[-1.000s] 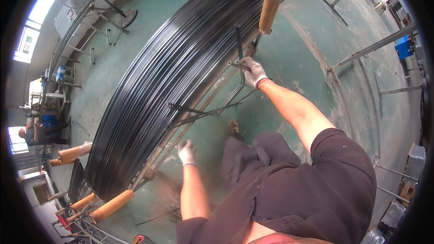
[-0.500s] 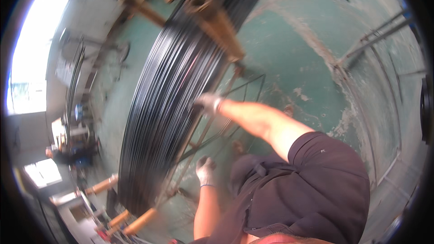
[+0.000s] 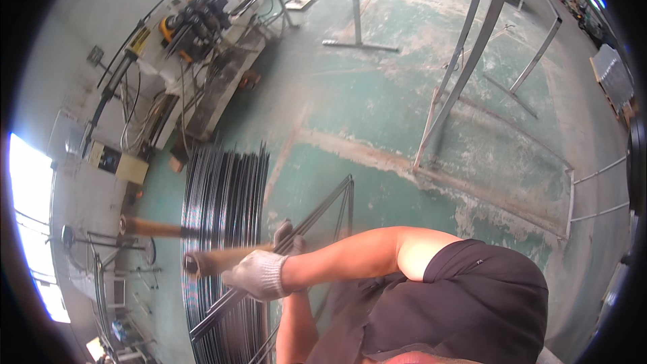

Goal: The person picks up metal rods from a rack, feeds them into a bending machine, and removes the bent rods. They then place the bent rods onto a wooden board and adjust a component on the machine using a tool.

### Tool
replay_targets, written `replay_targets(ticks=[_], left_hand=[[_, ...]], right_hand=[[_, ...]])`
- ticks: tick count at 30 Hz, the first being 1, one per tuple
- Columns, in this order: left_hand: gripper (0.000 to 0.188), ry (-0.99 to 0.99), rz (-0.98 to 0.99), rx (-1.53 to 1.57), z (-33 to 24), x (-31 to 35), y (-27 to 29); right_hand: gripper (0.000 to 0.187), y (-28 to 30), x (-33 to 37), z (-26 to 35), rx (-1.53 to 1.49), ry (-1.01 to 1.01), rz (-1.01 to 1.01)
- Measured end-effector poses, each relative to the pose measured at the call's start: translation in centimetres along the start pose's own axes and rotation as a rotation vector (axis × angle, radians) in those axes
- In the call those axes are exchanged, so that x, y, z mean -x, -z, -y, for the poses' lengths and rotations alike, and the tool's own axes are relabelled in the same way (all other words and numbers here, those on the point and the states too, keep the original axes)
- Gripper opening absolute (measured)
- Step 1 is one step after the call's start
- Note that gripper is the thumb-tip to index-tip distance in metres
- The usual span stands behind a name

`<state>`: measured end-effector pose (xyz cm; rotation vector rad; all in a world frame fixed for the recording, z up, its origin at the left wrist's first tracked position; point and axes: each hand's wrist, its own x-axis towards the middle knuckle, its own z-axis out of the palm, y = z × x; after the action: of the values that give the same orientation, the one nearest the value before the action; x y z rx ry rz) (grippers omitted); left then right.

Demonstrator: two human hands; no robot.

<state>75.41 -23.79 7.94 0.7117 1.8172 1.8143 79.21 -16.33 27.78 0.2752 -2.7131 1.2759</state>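
Several thin dark rods (image 3: 317, 212) slant across in front of me, their lower ends over a large bundle of long black rods (image 3: 226, 189). My right hand (image 3: 259, 275), in a pale knitted glove, is closed around the slanting rods, next to the hollow end of a brown-wrapped post (image 3: 226, 260). Just beyond it, my gloved left hand (image 3: 288, 234) has its fingers curled about the same rods; the right forearm and rods partly hide it. The bundle lies between this post and a second brown post (image 3: 151, 227).
A machine with hoses and cables (image 3: 195, 27) stands along the far left wall, with a control box (image 3: 118, 162) nearer. Grey metal frames (image 3: 465, 74) rise from the worn green floor on the right. A metal stand foot (image 3: 360, 46) is farther ahead.
My view has turned, so the bundle now runs more upright at left. My hands, apart before with the right on the bundle, have come together around several slanting rods.
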Motion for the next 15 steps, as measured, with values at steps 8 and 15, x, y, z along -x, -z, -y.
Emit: replay_targets(ticks=[8, 15], left_hand=[[0.015, -0.129, 0.094, 0.048, -8.1, -18.9, -18.1], [0.041, -0.414, 0.155, 0.363, -17.9, -34.5, -32.2]], right_hand=[[0.060, 18.5, 1.2, -12.7, 0.116, 0.311, -0.324], [0.114, 37.5, 15.4, -38.8, 0.597, -0.449, -0.597]])
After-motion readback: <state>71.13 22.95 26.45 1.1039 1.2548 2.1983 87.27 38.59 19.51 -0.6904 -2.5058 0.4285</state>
